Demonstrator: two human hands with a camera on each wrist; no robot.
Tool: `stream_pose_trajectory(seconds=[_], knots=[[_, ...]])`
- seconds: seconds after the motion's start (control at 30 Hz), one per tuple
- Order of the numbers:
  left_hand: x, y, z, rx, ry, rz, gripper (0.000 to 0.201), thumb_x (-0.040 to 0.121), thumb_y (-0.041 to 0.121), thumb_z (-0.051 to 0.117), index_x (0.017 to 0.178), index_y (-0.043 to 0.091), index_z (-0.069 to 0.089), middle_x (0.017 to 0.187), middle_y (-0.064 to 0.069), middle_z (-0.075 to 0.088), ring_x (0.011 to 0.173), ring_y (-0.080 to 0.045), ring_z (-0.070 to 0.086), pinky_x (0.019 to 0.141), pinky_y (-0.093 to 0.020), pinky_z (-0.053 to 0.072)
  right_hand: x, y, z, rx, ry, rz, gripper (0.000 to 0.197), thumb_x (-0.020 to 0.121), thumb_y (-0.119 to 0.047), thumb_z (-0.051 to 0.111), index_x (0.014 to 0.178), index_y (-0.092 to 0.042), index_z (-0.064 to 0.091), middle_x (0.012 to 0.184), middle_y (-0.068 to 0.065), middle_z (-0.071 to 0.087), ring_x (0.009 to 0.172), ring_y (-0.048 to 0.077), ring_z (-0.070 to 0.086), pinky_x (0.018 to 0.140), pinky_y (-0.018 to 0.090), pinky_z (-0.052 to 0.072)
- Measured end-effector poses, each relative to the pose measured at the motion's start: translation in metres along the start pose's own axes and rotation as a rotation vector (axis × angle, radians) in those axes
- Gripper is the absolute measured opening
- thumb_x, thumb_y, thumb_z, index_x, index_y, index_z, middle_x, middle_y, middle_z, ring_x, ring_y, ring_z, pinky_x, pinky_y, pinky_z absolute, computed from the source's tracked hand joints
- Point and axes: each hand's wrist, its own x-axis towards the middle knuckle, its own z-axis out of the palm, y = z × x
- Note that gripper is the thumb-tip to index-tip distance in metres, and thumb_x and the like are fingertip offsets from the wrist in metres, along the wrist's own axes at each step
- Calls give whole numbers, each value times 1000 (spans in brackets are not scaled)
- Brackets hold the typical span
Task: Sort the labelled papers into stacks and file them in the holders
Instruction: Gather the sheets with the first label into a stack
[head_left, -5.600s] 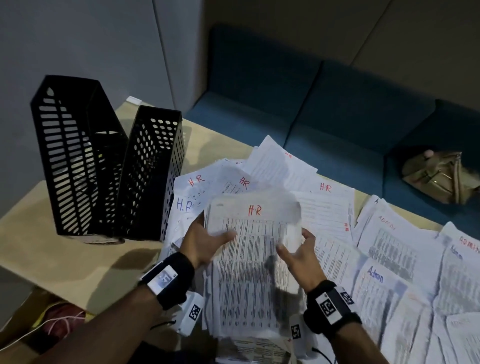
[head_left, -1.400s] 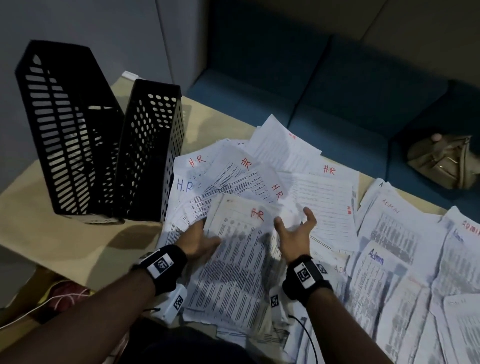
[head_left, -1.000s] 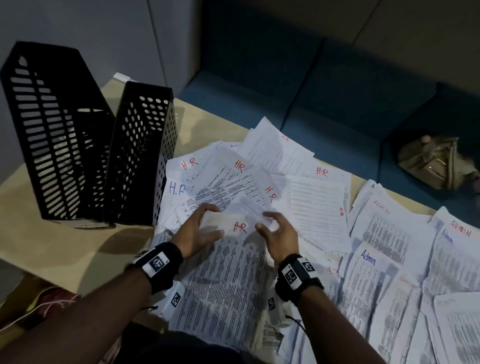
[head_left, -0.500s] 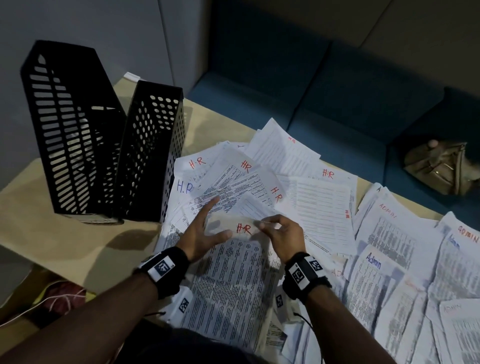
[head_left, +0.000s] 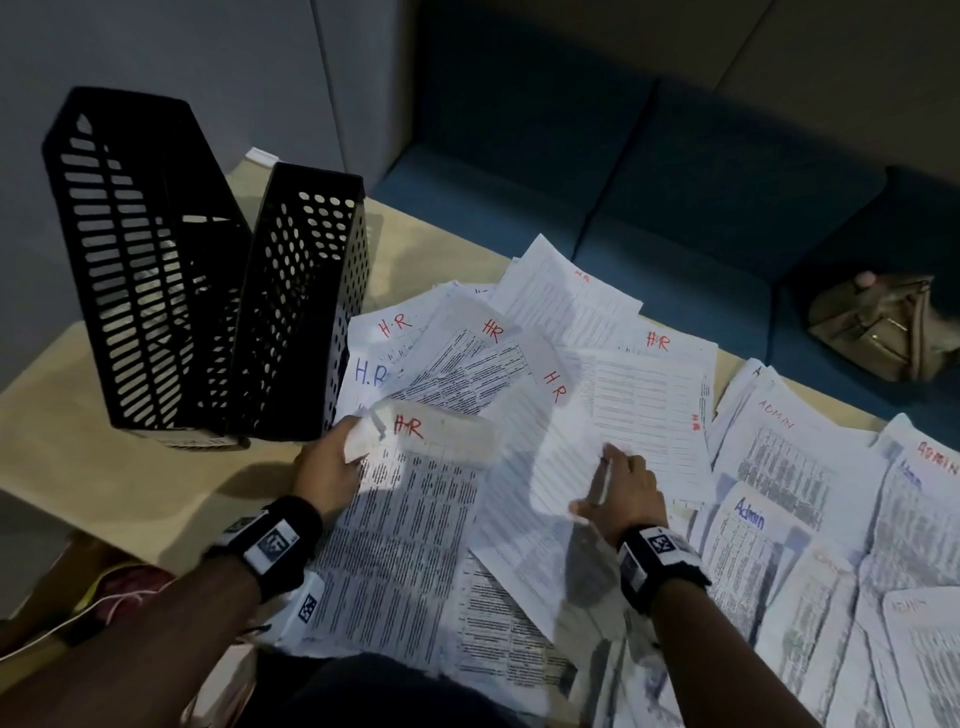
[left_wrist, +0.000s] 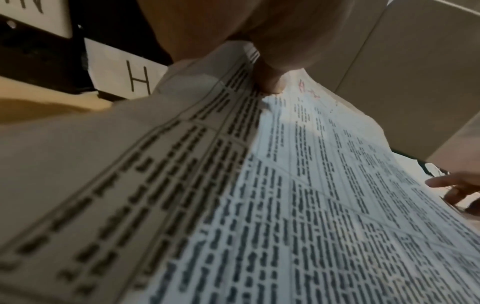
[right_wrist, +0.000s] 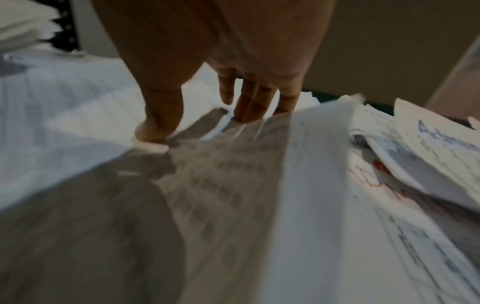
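Where the loose HR papers (head_left: 467, 364) overlap on the surface (head_left: 130, 478), the left hand (head_left: 327, 467) has its grip pinched on the top left corner of a sheet marked HR (head_left: 415, 519) in red. This is just beside the two black holders (head_left: 306, 291) standing upright at the left. The right hand (head_left: 623, 493) has a narrow grip, thumb and fingers closed on the raised edge of a second sheet (head_left: 561, 467) lying next to the first. Admin papers (head_left: 779, 467) spread to the right, well apart from the holders.

The papers (head_left: 415, 545) were thin, matt, creased white sheets; the holders (head_left: 145, 270) perforated black; the table (head_left: 104, 467) smooth pale wood; the sofa (head_left: 675, 208) blue cloth.
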Motion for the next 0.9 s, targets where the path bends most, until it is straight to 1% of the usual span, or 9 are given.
stream_pose_trajectory(seconds=[0.07, 0.17, 0.23, 0.3, 0.4, 0.5, 0.6, 0.73, 0.9], knots=[[-4, 1, 0, -23, 18, -12, 42, 83, -16, 53, 116, 8, 60, 93, -9, 66, 89, -23, 60, 76, -24, 41, 7, 4, -5, -6, -16, 29, 73, 74, -38, 76, 134, -20, 38, 128, 9, 52, 115, 30, 52, 95, 42, 45], [-6, 1, 1, -24, 26, -15, 40, 82, -15, 51, 113, 10, 61, 91, -9, 66, 87, -26, 62, 74, -26, 42, 16, 13, -17, 127, -50, 51, 19, 87, -23, 58, 106, -24, 56, 103, 6, 66, 98, 29, 62, 81, 33, 49], [-7, 2, 0, -13, 17, -13, 41, 83, -13, 51, 111, 14, 60, 89, -9, 67, 84, -29, 63, 72, -28, 46, 19, 19, -28, 202, -25, 55, 5, 88, -18, 57, 89, -23, 58, 92, 6, 66, 88, 27, 61, 73, 29, 47], [-8, 3, -1, -7, 1, 4, 43, 82, -12, 50, 113, 17, 58, 85, -9, 66, 80, -30, 62, 68, -29, 47, 21, 25, -37, 271, 16, 52, 6, 87, -20, 62, 92, -18, 59, 93, 7, 64, 86, 25, 59, 73, 28, 44], [-10, 5, 1, 13, -7, 27, 47, 80, -12, 47, 115, 19, 56, 86, -12, 64, 78, -31, 61, 68, -33, 50, 13, 19, -38, 468, -111, 40, 48, 83, -35, 70, 121, -13, 50, 106, 4, 59, 98, 23, 60, 84, 31, 46], [-9, 3, 7, -7, -16, -32, 42, 85, -9, 47, 115, 20, 55, 93, -12, 65, 85, -30, 61, 75, -33, 50, 1, 0, -25, 360, -241, 32, 78, 78, -27, 76, 141, -14, 32, 121, 5, 56, 110, 24, 56, 95, 35, 45], [-9, 3, 11, -48, -15, -61, 41, 87, -9, 46, 116, 18, 56, 92, -10, 63, 86, -28, 61, 75, -27, 44, 2, -10, -20, 215, -172, 22, 64, 84, -24, 68, 139, -17, 35, 114, 11, 63, 103, 29, 60, 89, 38, 49], [-6, 3, 8, -29, -23, -51, 36, 89, -6, 51, 118, 14, 57, 95, -11, 65, 88, -27, 60, 76, -27, 44, 7, 4, -50, 378, -6, 79, 40, 90, -24, 63, 125, -5, 56, 113, 16, 67, 102, 32, 63, 81, 26, 45], [4, 9, 8, -42, -2, -59, 22, 95, 8, 52, 116, 12, 57, 96, -12, 64, 92, -31, 59, 75, -31, 43, 4, 42, -69, 547, 131, 221, 32, 91, -22, 57, 115, -2, 55, 95, 15, 65, 84, 31, 61, 74, 35, 52]])
